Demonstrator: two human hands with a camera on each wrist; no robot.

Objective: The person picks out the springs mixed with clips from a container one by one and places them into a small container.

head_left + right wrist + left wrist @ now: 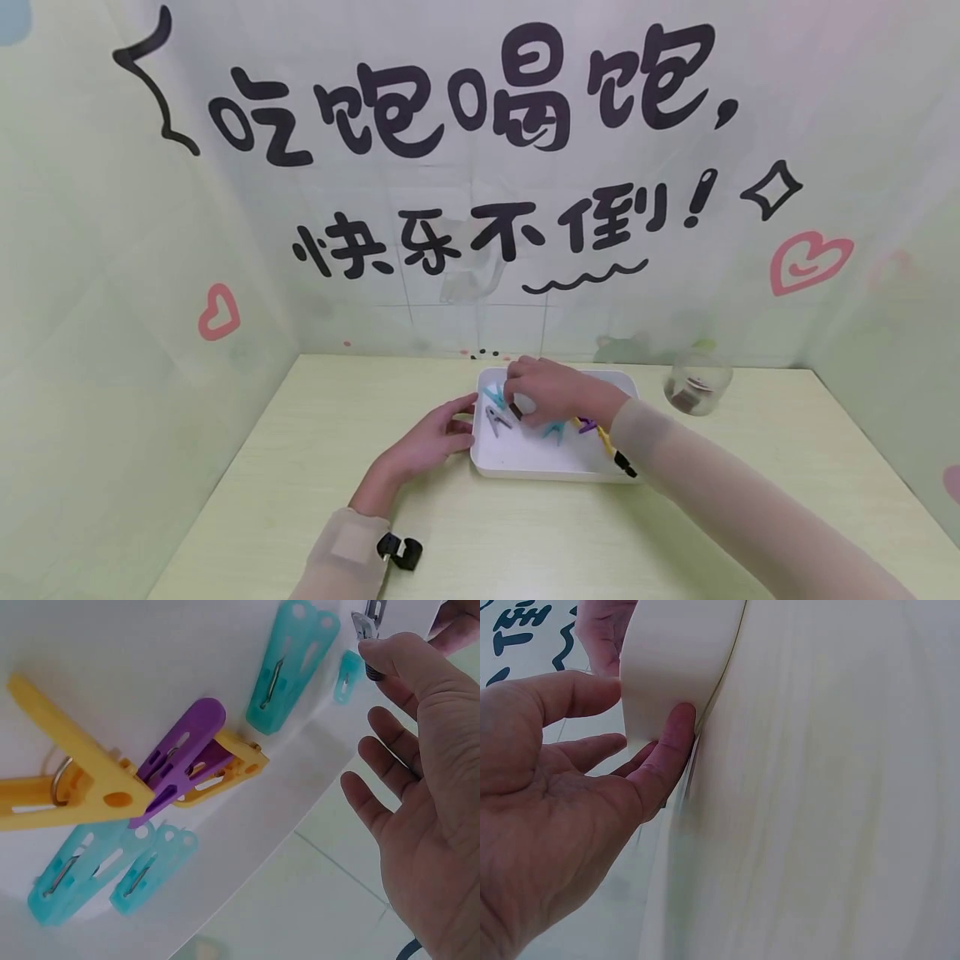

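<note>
A shallow white tray (517, 457) stands on the table with several plastic clips in it. My right hand (551, 392) is over its left half, pinching a small silvery piece with a dark end (373, 673) between thumb and forefinger; its exact kind is hard to tell. Close by lie a grey clothespin (497, 419) and a small teal clip (346, 677). A purple clip (180, 754), a yellow clip (82, 761) and a larger teal clip (291, 667) lie farther right. My left hand (427, 437) touches the tray's left outer wall with extended fingers.
A clear round jar (697, 383) with dark contents stands to the right of the tray, near the back wall. The pale wooden table (300, 467) is bounded by printed sheets (472, 325) at the back and sides. Black wrist straps sit on both sleeves.
</note>
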